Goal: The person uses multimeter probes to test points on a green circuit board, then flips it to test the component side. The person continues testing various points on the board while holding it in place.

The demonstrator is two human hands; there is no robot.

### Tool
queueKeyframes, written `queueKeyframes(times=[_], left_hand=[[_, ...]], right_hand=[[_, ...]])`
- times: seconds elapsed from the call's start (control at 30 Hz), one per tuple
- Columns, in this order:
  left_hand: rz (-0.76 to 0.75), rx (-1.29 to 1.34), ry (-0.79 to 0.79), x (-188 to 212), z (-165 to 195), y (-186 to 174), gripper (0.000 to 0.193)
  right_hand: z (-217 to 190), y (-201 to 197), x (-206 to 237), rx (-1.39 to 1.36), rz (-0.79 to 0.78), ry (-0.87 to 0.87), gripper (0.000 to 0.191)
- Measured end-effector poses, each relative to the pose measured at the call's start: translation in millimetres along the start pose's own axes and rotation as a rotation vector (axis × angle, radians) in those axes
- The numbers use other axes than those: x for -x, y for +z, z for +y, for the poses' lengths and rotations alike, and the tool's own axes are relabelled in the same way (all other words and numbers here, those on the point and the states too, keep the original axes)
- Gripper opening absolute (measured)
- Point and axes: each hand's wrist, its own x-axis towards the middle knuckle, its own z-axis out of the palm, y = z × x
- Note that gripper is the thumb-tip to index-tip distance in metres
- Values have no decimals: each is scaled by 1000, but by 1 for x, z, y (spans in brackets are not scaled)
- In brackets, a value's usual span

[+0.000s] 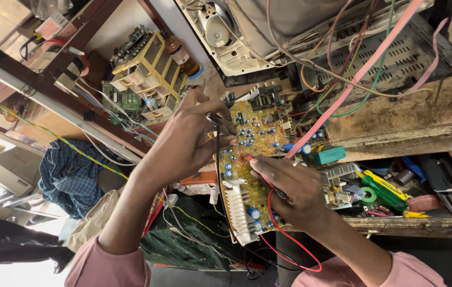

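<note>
A yellow circuit board with blue capacitors and a silver heat sink lies at the bench edge. My left hand pinches a black test probe with a black lead, its tip against the board's upper left. My right hand grips a red test probe, its tip touching the board's middle. The red lead loops down below my right wrist.
An opened television chassis with loose coloured wires and a pink ribbon cable sits behind the board. A drawer of tools and green tape lies to the right. Stacked yellow boards and a bottle stand at left; cloth below.
</note>
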Motion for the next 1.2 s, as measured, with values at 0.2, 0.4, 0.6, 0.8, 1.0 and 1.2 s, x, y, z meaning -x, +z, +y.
queueKeyframes(times=[0.2, 0.4, 0.6, 0.8, 1.0, 1.2], left_hand=[[29, 6, 18, 0, 0, 0, 22], [30, 4, 14, 1, -3, 1, 26], [28, -33, -15, 5, -9, 6, 32], [-77, 18, -184, 0, -9, 6, 33], [5, -83, -118, -4, 1, 7, 26], [23, -65, -142, -7, 5, 9, 27]], right_hand=[[1, 1, -1, 3, 3, -12, 56], [1, 1, 0, -27, 12, -10, 53], [0, -2, 1, -26, -21, 6, 59], [0, -2, -1, -52, -21, -2, 57], [0, -2, -1, -60, -2, -1, 54], [3, -1, 1, -35, 10, -28, 58]])
